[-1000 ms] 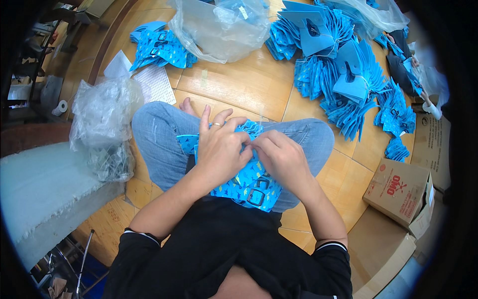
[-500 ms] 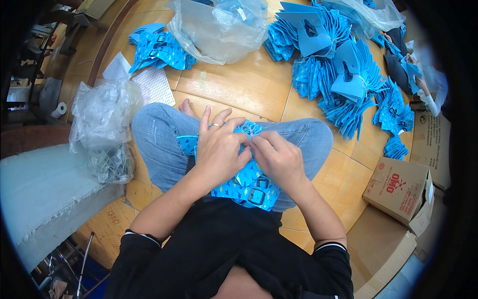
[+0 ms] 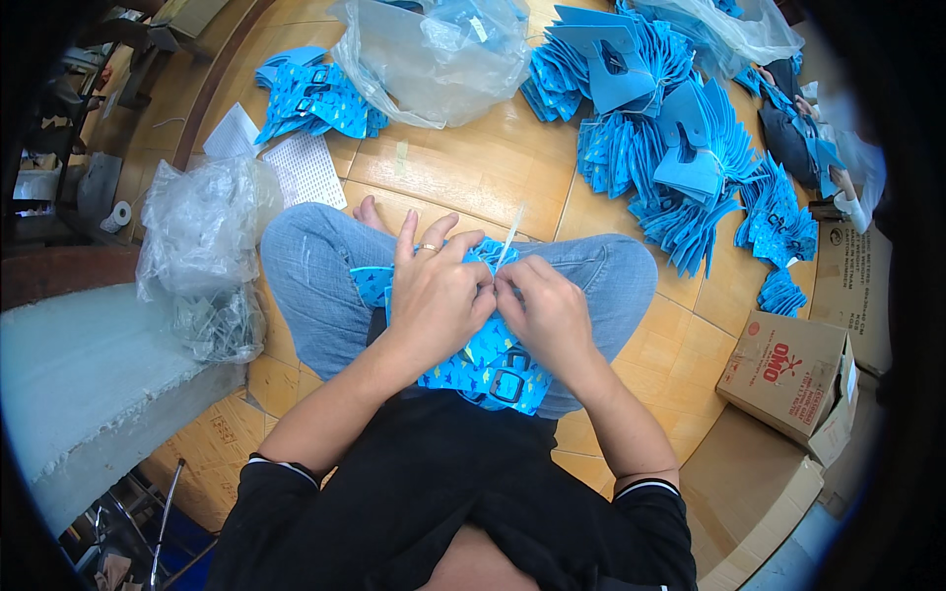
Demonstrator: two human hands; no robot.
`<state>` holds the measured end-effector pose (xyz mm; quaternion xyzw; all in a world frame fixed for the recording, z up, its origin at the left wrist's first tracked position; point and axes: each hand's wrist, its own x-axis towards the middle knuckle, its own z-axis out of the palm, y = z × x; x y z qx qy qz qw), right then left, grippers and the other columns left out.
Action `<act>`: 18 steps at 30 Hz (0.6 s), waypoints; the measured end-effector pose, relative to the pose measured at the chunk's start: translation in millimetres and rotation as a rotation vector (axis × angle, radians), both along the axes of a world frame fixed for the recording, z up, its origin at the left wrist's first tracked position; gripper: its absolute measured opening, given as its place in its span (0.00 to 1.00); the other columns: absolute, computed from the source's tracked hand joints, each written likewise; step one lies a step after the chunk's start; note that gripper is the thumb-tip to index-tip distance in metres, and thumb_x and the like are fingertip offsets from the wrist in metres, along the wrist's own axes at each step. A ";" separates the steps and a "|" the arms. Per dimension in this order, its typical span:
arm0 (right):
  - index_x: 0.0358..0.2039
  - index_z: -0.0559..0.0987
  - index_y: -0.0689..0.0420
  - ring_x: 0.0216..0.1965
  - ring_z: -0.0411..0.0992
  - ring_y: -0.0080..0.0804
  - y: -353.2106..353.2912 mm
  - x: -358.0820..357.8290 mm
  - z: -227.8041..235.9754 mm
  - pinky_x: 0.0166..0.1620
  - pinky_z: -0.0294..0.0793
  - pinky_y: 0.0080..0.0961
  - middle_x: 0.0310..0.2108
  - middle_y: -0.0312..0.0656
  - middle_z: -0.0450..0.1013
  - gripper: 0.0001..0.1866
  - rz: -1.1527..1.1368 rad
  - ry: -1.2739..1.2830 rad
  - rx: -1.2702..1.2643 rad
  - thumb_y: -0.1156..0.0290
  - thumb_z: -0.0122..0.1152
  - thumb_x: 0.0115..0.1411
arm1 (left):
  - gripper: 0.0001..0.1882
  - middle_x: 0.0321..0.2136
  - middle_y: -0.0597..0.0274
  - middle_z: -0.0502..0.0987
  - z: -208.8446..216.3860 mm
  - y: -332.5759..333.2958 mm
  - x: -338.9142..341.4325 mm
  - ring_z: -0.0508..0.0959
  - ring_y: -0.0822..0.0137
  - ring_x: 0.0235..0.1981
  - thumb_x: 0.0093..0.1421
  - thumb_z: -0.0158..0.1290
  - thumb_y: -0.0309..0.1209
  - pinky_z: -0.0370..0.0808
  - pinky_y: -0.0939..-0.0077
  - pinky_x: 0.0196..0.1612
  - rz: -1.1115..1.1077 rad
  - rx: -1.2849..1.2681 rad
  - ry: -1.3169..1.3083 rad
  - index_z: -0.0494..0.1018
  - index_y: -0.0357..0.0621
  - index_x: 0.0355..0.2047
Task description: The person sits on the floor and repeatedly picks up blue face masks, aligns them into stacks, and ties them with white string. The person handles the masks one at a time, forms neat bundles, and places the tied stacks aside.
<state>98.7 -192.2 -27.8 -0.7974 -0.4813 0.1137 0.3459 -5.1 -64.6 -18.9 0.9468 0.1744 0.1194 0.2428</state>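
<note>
Landmark: the blue patterned strap piece [image 3: 483, 364] w/ a buckle, which lay in the lap of the person sitting cross-legged on the wooden floor [image 3: 473, 167].

Far left of it sat a grey block [image 3: 79, 384], then crumpled clear plastic bags [image 3: 202, 227] just left of the knee. Up-left of the strap piece were a white gridded sheet [image 3: 304, 169] and a small pile of patterned blue straps [image 3: 315, 98].

The left hand [image 3: 434, 295] rested on top of the strap piece, thumb and forefinger pinched narrow at its upper edge, other fingers spread loose; a ring showed on one. The right hand [image 3: 547, 315] met it there, fingers closed narrow around a thin clear plastic tie [image 3: 507, 236] that stuck up from the pinch point. Whether the tie was already through the fabric, can't tell; the hands hid it.

Straight above the strap piece lay a big clear bag [image 3: 434, 49] w/ blue items inside. Up-right fanned a large heap of blue card hangers [image 3: 670, 148], spreading far right; a cardboard box [image 3: 793, 374] sat right of the knee.

Judging progress: one piece was in hand, mid-fastening. The small strap pile vs the big hanger heap suggested most of the work was left, though which piles were finished can't be told.
</note>
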 end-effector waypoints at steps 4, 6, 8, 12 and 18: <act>0.30 0.76 0.58 0.26 0.74 0.44 -3.3 -9.1 1.7 0.29 0.75 0.35 0.28 0.43 0.73 0.05 -0.071 -0.030 -0.004 0.76 0.63 0.52 | 0.05 0.47 0.60 0.77 1.2 -0.8 -0.9 0.67 0.52 0.58 0.48 0.60 0.33 0.47 0.45 0.66 0.000 -0.002 -0.002 0.81 0.48 0.20; 0.30 0.75 0.58 0.27 0.75 0.43 -3.9 -11.9 2.2 0.29 0.75 0.35 0.29 0.43 0.73 0.06 -0.092 -0.053 0.039 0.76 0.64 0.52 | 0.05 0.47 0.60 0.77 1.8 -1.5 -1.3 0.67 0.52 0.59 0.47 0.60 0.33 0.47 0.45 0.66 0.001 0.003 -0.002 0.81 0.48 0.20; 0.30 0.75 0.58 0.27 0.75 0.43 -5.0 -13.9 3.1 0.29 0.75 0.34 0.29 0.43 0.73 0.06 -0.089 -0.060 0.056 0.76 0.64 0.52 | 0.04 0.47 0.59 0.77 2.3 -1.7 -1.7 0.67 0.52 0.59 0.48 0.60 0.33 0.48 0.46 0.66 0.006 0.004 0.005 0.81 0.48 0.20; 0.29 0.76 0.58 0.28 0.75 0.42 -6.1 -14.2 5.3 0.29 0.75 0.34 0.28 0.42 0.73 0.06 -0.065 -0.087 0.038 0.76 0.65 0.51 | 0.04 0.47 0.59 0.77 2.5 -1.7 -2.0 0.67 0.52 0.59 0.48 0.60 0.33 0.48 0.46 0.66 0.005 0.001 0.003 0.81 0.48 0.21; 0.30 0.77 0.58 0.28 0.75 0.41 -1.1 -12.2 6.4 0.29 0.75 0.33 0.27 0.42 0.73 0.05 -0.041 -0.143 0.024 0.77 0.64 0.52 | 0.05 0.49 0.58 0.76 4.3 0.2 -2.9 0.66 0.53 0.59 0.48 0.61 0.33 0.47 0.47 0.67 -0.009 -0.026 0.022 0.82 0.48 0.23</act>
